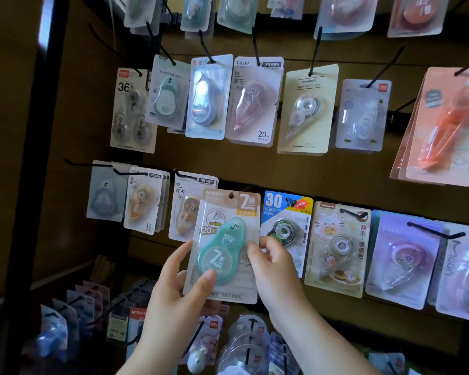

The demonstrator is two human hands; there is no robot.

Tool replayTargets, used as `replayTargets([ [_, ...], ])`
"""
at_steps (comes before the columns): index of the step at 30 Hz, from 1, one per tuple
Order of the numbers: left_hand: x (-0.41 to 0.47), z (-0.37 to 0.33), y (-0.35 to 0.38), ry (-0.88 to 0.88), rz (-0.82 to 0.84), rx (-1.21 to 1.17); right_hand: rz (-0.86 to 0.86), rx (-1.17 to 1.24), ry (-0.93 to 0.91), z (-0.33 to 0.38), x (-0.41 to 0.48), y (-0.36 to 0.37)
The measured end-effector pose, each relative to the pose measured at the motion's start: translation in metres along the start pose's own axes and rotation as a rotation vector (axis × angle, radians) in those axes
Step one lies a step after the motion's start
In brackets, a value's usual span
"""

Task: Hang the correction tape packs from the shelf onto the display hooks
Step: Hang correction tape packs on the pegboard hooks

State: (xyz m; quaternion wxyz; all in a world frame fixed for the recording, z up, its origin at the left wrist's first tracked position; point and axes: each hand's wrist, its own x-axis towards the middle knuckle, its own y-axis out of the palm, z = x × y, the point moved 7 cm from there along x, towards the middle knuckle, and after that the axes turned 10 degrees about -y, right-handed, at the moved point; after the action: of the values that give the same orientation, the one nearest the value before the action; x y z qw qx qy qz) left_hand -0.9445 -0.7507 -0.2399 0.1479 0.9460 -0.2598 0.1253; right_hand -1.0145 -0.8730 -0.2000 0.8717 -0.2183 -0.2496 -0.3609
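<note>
A correction tape pack (225, 239) with a teal dispenser on a beige card marked 7 and 20 is held upright in front of the lower row of the display. My left hand (179, 288) grips its lower left edge, thumb across the front. My right hand (271, 266) pinches its right edge. The hang hole at the card's top sits between the pack marked 轻复古 (183, 204) and the blue and yellow pack marked 30 (284, 223). Whether a hook passes through the hole I cannot tell.
Black hooks (313, 54) on the brown back panel carry rows of carded packs above and beside my hands. Pink and purple packs (404, 261) hang at the right. A black upright post (35, 158) stands at the left. More packs (244, 345) hang below my wrists.
</note>
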Motion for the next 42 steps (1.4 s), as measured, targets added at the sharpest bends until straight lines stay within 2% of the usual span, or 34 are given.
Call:
replayTargets([
  [5, 0.009, 0.012, 0.002, -0.056, 0.035, 0.019, -0.012, -0.026, 0.023, -0.007, 0.001, -0.001],
  [17, 0.079, 0.037, 0.033, -0.146, 0.097, 0.131, -0.077, -0.357, 0.025, -0.032, 0.057, -0.009],
  [23, 0.113, 0.052, 0.052, -0.192, 0.088, 0.182, -0.099, -0.459, 0.031, -0.056, 0.091, -0.017],
  [27, 0.123, 0.061, 0.060, -0.164, 0.071, 0.212, -0.079, -0.512, 0.064, -0.072, 0.096, -0.018],
  [33, 0.094, 0.078, 0.043, -0.212, -0.031, 0.316, 0.038, -0.431, 0.208, -0.105, 0.061, -0.025],
  [35, 0.064, 0.078, 0.030, -0.188, -0.088, 0.329, 0.073, -0.348, 0.248, -0.105, 0.034, -0.033],
  [39, -0.015, 0.091, 0.002, -0.150, -0.072, 0.293, 0.089, -0.149, 0.267, -0.102, -0.038, -0.045],
  [42, -0.071, 0.128, -0.026, -0.210, -0.140, 0.322, 0.088, -0.023, 0.318, -0.119, -0.104, -0.049],
])
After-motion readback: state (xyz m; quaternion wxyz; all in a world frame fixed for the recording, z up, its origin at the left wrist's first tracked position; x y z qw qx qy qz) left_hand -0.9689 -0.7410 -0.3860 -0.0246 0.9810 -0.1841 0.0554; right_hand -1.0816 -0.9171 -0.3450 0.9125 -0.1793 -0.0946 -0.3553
